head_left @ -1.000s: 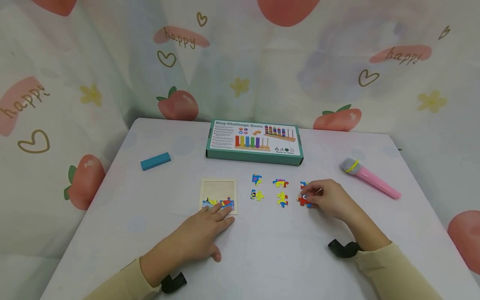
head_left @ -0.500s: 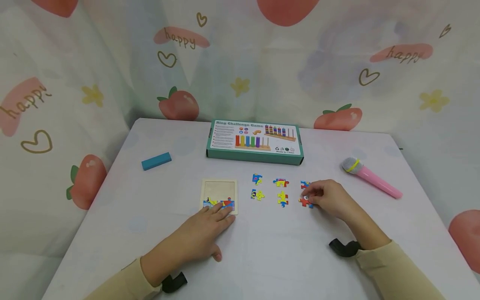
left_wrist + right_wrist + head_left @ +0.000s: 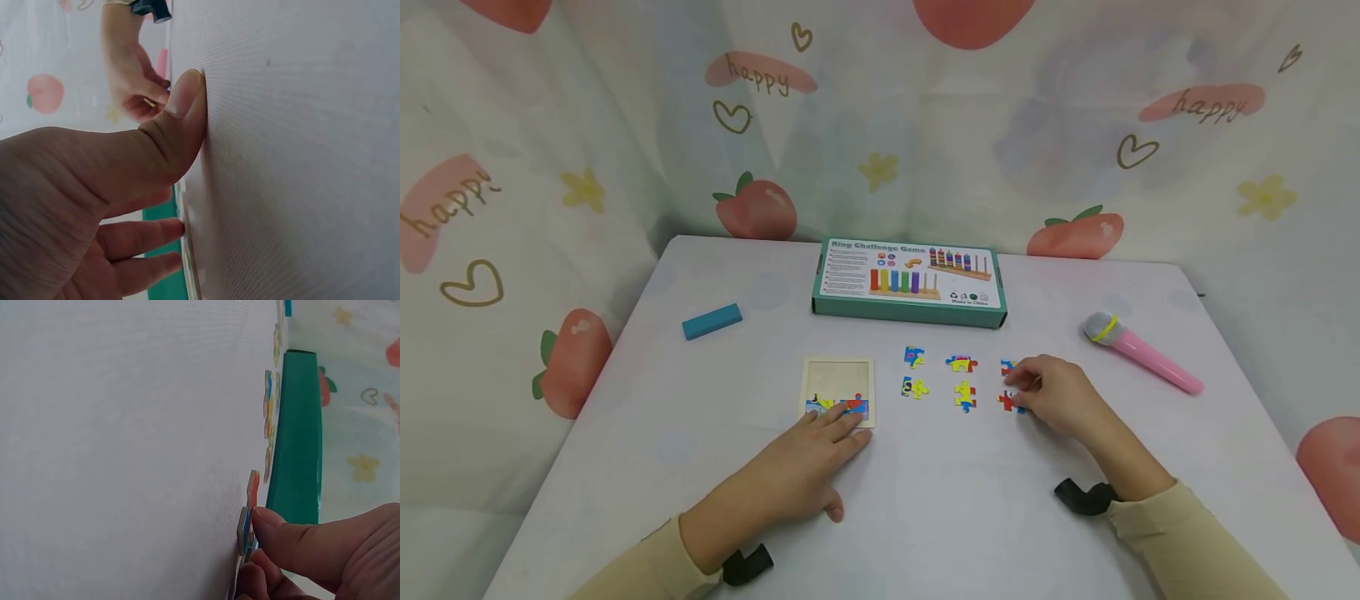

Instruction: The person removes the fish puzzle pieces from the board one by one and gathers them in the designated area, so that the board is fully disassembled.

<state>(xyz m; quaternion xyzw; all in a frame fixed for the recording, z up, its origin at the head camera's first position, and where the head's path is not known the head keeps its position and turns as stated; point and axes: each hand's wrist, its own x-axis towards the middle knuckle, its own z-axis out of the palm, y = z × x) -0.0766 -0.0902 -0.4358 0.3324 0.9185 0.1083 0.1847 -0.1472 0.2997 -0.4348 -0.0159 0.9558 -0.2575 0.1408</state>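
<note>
**My right hand [image 3: 1058, 397] pinches a red-and-blue puzzle piece [image 3: 1004, 402]**

I have it between thumb and curled fingers at the right end of the nearer row, on or just above the white table [image 3: 940, 500]; I can't tell which. Just beyond it, a second piece [image 3: 1007, 366] is partly hidden by my fingers. To the left are four more loose pieces [image 3: 966, 397] in two columns, mostly yellow, blue and red. Left of those lies a shallow wooden tray [image 3: 838, 377], with a colourful puzzle strip [image 3: 854, 399] across its lower part. My left hand [image 3: 801, 462] is spread, its fingertips resting on the tray's near part and its thumb touching the tabletop. The green Ring Challenge Game box [image 3: 910, 283] lies beyond the tray and pieces. A blue block [image 3: 712, 322] sits off to the left, a pink microphone [image 3: 1150, 358] to the right. Behind the table hangs a printed cloth [image 3: 955, 125] with fruit, hearts and "happy".
</note>
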